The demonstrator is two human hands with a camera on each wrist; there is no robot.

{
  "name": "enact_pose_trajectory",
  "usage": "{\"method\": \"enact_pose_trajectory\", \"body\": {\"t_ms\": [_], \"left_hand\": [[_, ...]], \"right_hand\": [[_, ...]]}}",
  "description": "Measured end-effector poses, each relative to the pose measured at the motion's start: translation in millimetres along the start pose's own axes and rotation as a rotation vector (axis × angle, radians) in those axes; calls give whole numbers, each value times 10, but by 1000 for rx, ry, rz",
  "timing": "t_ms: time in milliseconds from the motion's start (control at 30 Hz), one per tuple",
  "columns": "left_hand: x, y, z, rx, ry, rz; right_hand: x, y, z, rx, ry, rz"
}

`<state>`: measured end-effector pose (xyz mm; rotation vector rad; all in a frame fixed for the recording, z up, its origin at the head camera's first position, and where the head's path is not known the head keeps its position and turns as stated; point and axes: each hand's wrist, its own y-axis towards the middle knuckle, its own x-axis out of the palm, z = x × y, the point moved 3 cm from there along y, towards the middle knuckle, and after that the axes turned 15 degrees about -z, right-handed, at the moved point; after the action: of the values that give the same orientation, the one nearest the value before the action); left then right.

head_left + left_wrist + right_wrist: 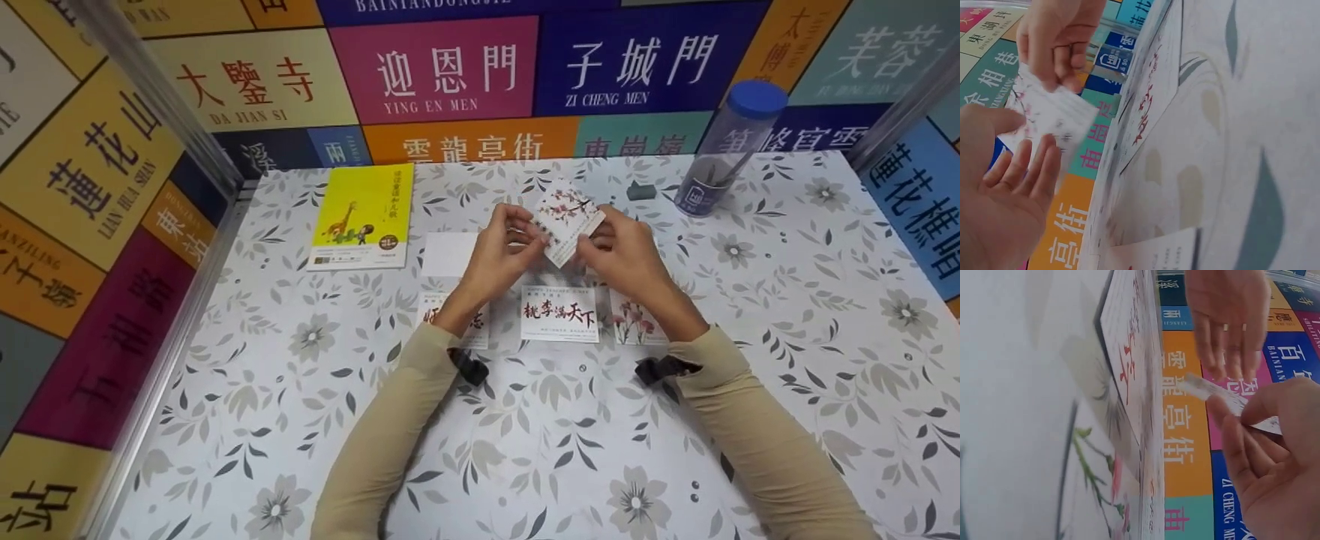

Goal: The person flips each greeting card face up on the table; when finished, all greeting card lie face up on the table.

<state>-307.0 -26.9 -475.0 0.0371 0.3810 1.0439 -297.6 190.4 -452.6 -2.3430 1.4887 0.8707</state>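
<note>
A small white card (567, 214) with a printed blossom branch is held up, tilted, over the table. My right hand (626, 247) pinches its lower right edge between thumb and fingers, as the right wrist view (1275, 455) also shows. At the card's left edge is my left hand (501, 251), its fingers loosely extended and close to the card; in the left wrist view the left thumb and fingers (1044, 169) overlap the card. Below the hands lie a red-lettered card (560, 313), a flower card (636, 327) and another lettered card (431, 319), partly covered by the left forearm.
A blank white card (446, 253) lies left of the hands, beside a yellow book (365, 210). Back right, a clear bottle with a blue cap (757, 100) stands near a small grey block (641, 190). Colourful lettered panels (450, 71) border the flower-patterned tabletop (525, 450).
</note>
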Motion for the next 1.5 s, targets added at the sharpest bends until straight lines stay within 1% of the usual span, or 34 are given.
{"method": "enact_pose_trajectory", "body": {"t_ms": [67, 133, 200, 267, 367, 433, 567, 667, 733, 833, 900, 1000, 1067, 1133, 1233, 1333, 1400, 1433, 1500], "left_hand": [[-18, -15, -29, -75, 73, 45], [-43, -35, -56, -149, 117, 84], [-73, -47, -79, -196, 114, 120], [-107, -55, -94, -215, 96, 152], [-151, -56, -107, -209, 89, 172], [-169, -62, -111, -214, 129, 176], [-187, -73, -123, -240, 262, 205], [-186, -75, -131, -250, 311, 218], [-180, -71, -141, -250, 313, 208], [-160, -66, -155, -254, 316, 164], [-143, -60, -165, -253, 336, 137], [-120, -58, -155, -245, 388, 105], [-105, -57, -147, -238, 416, 79], [-93, -58, -140, -241, 445, 46], [-84, -56, -146, -257, 463, 4], [-91, -53, -154, -263, 472, -7], [-93, -57, -153, -259, 488, -13], [-103, -28, -267, -240, 508, -11], [-90, -35, -261, -225, 546, -26]], "right_hand": [[-4, -8, -2, -1, 117, 20], [12, -10, 2, 10, 217, 3], [34, -9, 21, 43, 240, -29], [54, -10, 47, 81, 201, -62], [70, -22, 105, 151, 59, -109], [75, -31, 147, 191, -37, -139], [92, -45, 200, 241, -170, -209], [100, -65, 196, 275, -257, -251], [99, -79, 183, 302, -306, -278], [85, -86, 182, 316, -353, -314], [58, -84, 194, 298, -363, -325], [-1, -84, 235, 241, -373, -333], [-48, -93, 272, 210, -356, -320], [-85, -102, 309, 203, -336, -298], [-133, -116, 344, 239, -313, -232], [-160, -121, 364, 310, -344, -193], [-171, -122, 375, 337, -376, -199], [-176, -122, 377, 343, -384, -210], [-192, -118, 383, 344, -379, -244]]}}
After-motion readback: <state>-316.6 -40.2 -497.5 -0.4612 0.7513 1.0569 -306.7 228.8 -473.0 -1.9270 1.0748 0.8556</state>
